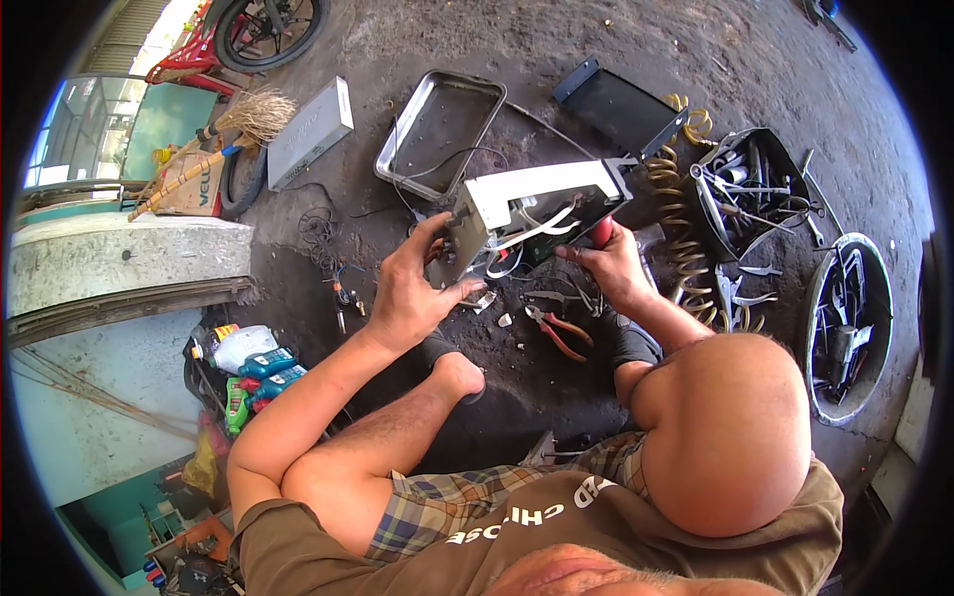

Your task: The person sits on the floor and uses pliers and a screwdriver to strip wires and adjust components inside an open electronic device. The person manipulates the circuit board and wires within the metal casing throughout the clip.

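An opened electronic device (pixel 542 189) with a white panel, metal sides, loose white wires and a green circuit board is held up tilted in front of me. My left hand (pixel 407 283) grips its left end, thumb below and fingers on the side. At its right end, my right hand (pixel 614 266) is closed around a red handle (pixel 601 230), whose working end is hidden by the device. Beneath, on the dark ground, lie red-handled pliers (pixel 559 331), a second pair of pliers (pixel 558 296) and small white broken bits (pixel 505 320).
Ahead lie a metal tray (pixel 409 184), a black cover (pixel 618 111) and a grey box (pixel 313 134). To the right are a coiled yellow hose (pixel 686 233), a tool-filled container (pixel 750 194) and a round basin (pixel 817 328) of tools. Bottles (pixel 266 363) stand left; loose wires (pixel 320 230) lie nearby.
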### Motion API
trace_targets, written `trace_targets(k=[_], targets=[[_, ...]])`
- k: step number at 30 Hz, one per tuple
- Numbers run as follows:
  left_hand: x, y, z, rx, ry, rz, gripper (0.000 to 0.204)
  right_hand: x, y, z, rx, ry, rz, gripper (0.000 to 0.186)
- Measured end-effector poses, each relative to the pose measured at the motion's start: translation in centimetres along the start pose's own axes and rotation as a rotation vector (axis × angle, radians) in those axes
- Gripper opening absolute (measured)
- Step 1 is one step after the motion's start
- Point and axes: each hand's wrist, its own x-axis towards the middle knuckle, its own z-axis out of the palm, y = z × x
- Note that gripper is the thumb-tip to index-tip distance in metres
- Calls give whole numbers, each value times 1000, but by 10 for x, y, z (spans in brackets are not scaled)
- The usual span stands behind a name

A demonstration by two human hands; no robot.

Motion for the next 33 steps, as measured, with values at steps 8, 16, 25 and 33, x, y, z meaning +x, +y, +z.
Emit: trace_targets(k=[8,16,25,33], targets=[[0,-9,-1,-20,-3,-4,76,-4,-12,-2,-134,-22,-64,42],[-2,-10,-6,-94,-62,-74,62,0,6,-4,-125,-8,-198,50],[0,0,-21,-85,-59,50,86,-6,11,-1,-55,-63,-98,55],[-2,-2,-20,-43,-54,134,88,-14,-11,5,-95,-73,3,62]])
